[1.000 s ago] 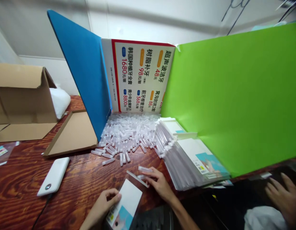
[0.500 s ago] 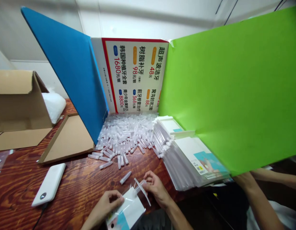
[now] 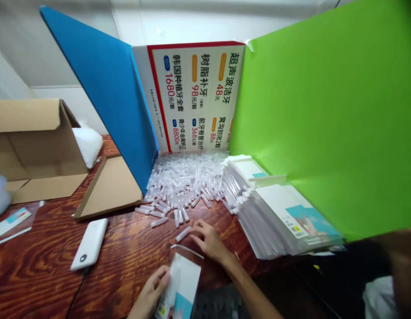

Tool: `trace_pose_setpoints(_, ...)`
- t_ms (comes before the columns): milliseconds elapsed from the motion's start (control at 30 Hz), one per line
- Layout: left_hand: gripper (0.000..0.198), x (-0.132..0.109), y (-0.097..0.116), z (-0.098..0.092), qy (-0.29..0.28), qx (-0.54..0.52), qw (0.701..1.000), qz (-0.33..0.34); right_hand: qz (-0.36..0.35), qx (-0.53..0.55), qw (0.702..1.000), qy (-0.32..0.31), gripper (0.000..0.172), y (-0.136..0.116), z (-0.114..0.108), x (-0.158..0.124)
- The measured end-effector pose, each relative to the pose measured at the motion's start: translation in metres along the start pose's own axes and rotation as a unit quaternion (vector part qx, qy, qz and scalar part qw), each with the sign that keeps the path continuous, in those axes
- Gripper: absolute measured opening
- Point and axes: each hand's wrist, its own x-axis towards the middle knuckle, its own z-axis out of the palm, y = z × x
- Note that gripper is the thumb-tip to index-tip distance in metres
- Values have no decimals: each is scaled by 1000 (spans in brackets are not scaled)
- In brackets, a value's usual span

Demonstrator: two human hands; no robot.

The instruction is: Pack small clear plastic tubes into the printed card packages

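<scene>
My left hand grips the side of a clear plastic bag with a white and teal printed card inside. The bag's white top strip stands away from the card, towards my right hand. My right hand reaches just above that strip, thumb and index finger apart. Its fingertips are at the near end of a loose small clear plastic tube lying on the table; whether they touch it I cannot tell. Beyond is a heap of similar white-capped tubes.
Stacked bags with cards stand at right, beside a green panel. A blue panel and a printed price board enclose the heap. Left are a white power bank with cable, a cardboard tray and a box. Another person's arm is at right.
My right hand has left the bag's opening and moved up to the loose tube. The bag in my left hand now sits more upright. The whole view has shifted slightly.
</scene>
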Motion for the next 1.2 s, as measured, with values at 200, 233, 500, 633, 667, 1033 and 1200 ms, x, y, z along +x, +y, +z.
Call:
trace_pose_setpoints(200,67,-10,4,-19,14,-2,997,76,-41,-80,995,-47,25,0,14,30)
trace_pose_setpoints(233,67,-12,5,-20,13,13,997,79,-38,-68,996,-48,25,-2,13,27)
trace_pose_setpoints(500,70,-15,16,-13,-83,73,992,65,-31,114,968,-221,22,-30,-25,-14)
trace_pose_setpoints(633,69,-14,27,-2,-133,103,985,40,64,175,962,-199,22,-36,-20,-35)
trace_pose_setpoints(667,69,-14,28,2,-136,113,984,36,80,180,963,-183,27,-36,-17,-39)
trace_pose_setpoints(1033,69,-28,-12,6,-7,-15,998,54,164,-170,968,-90,11,-13,-12,-133)
trace_pose_setpoints(1200,77,-18,-26,14,4,-62,995,80,190,-324,924,-66,19,20,62,-164)
